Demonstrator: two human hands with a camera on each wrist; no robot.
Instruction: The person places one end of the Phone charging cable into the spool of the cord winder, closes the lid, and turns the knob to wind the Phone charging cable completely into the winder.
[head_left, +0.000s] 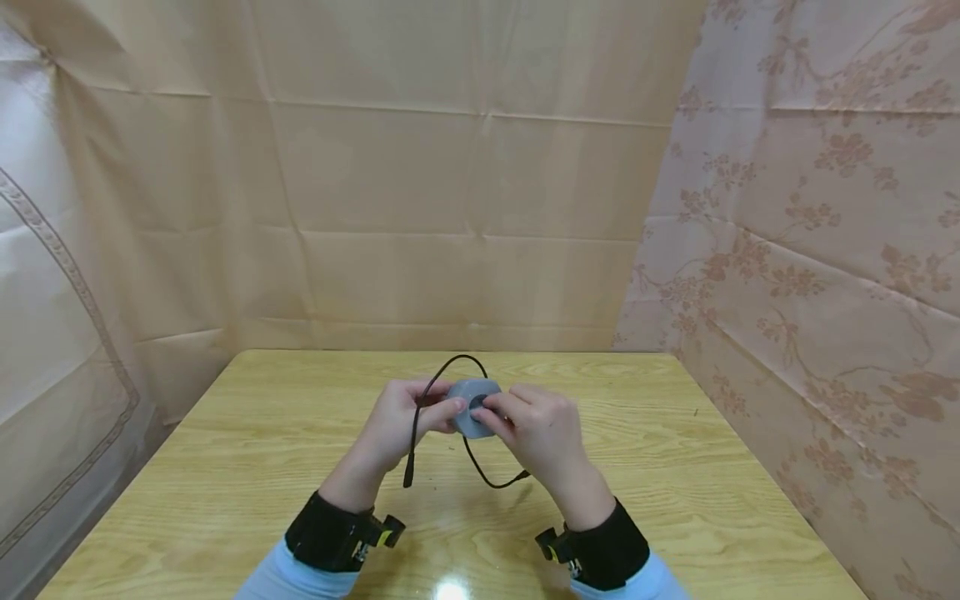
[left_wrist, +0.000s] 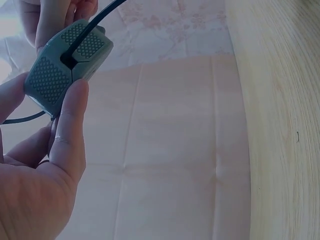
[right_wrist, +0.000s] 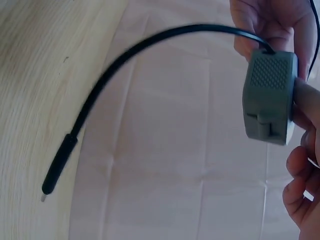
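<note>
A small grey box (head_left: 469, 388) with a dark round part (head_left: 476, 403) on its face is held above the table. My left hand (head_left: 396, 418) grips its left side between thumb and fingers. With thumb and forefinger my right hand (head_left: 546, 427) pinches at the dark round part; the fingertips partly hide it. Textured panels cover the edge of the grey box (left_wrist: 49, 82) in the left wrist view. Black cable (head_left: 413, 433) comes out of two sides, one length looping over my left hand. In the right wrist view one black cable end (right_wrist: 60, 162) has a thin pale tip.
Below the hands lies a wood-grain table (head_left: 247, 467). Beige cloth (head_left: 420, 183) hangs behind its far edge, with flower-patterned cloth (head_left: 825, 250) on the right and pale cloth (head_left: 52, 350) on the left. Black wrist bands (head_left: 326, 533) with small cameras sit on both wrists.
</note>
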